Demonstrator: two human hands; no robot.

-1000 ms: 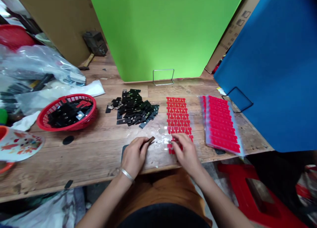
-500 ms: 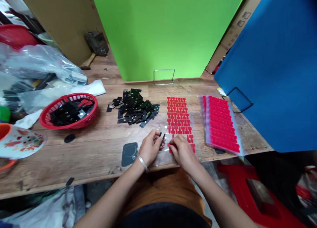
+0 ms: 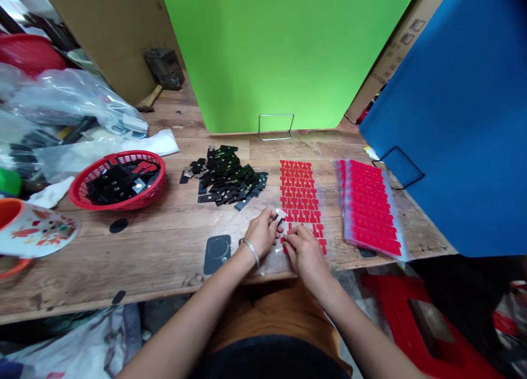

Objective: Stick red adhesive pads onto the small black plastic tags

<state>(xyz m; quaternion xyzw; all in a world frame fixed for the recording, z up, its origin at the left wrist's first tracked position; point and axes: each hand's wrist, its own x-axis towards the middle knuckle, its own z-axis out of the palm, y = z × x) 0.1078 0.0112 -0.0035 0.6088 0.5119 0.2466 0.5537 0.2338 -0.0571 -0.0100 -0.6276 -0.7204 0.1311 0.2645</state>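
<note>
My left hand (image 3: pixel 263 232) is closed on a small black plate (image 3: pixel 279 221), held just above the near end of a clear sheet of red T-shaped stickers (image 3: pixel 299 191). My right hand (image 3: pixel 300 248) is beside it, fingers pinched at the sheet's near rows; what they pinch is too small to make out. A loose pile of the same black plates (image 3: pixel 228 176) lies behind my left hand. A dark flat pad (image 3: pixel 217 253) sits on the table left of my left wrist.
A red basket (image 3: pixel 119 180) holding black plates stands at the left. A stack of red sticker sheets (image 3: pixel 368 205) lies at the right. Green (image 3: pixel 284 50) and blue (image 3: pixel 461 116) boards stand behind. Plastic bags and a patterned cup (image 3: pixel 28 231) crowd the far left.
My left hand lifted a black plate from the table near the pad and carried it right to the sticker sheet. My right hand stayed at the sheet's near rows.
</note>
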